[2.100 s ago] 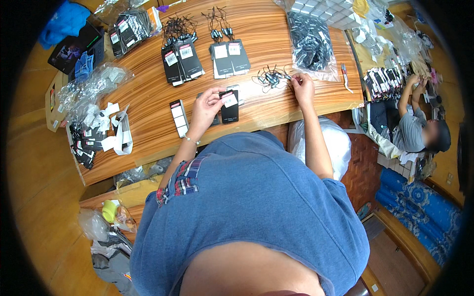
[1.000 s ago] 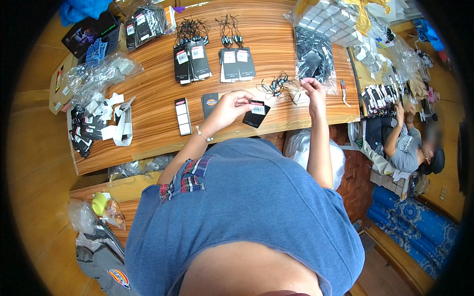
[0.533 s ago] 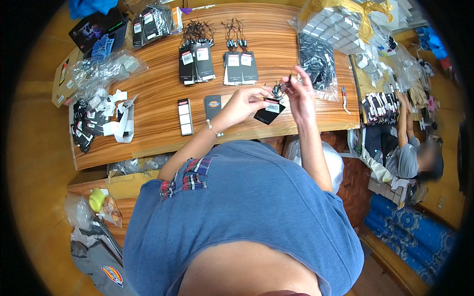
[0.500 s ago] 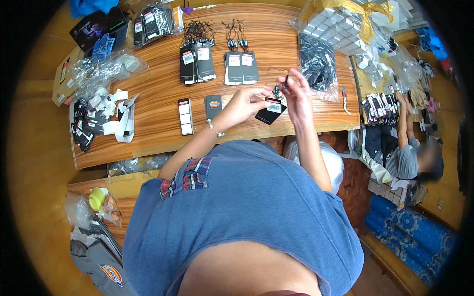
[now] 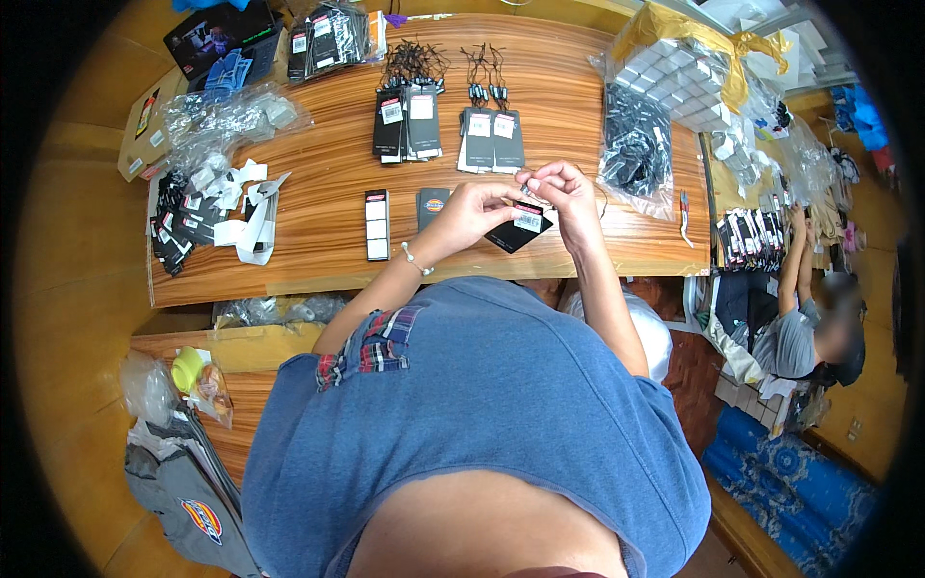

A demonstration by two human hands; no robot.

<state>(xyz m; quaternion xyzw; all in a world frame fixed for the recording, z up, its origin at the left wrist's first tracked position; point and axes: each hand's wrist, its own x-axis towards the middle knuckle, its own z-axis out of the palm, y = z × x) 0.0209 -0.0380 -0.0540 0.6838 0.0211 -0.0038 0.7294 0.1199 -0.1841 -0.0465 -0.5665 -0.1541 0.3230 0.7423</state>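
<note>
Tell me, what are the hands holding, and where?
Both the left hand and right hand pinch a small black tag at its top end.

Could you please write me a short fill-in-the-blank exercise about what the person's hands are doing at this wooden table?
1. The left hand and the right hand meet above a small ____ card with a white label.
2. The card is held over the near edge of the ____ table.
3. A clear bag of black cords lies on the person's ____ side.
4. A beaded ____ circles the left wrist.

Missing words: black; wooden; right; bracelet
</note>
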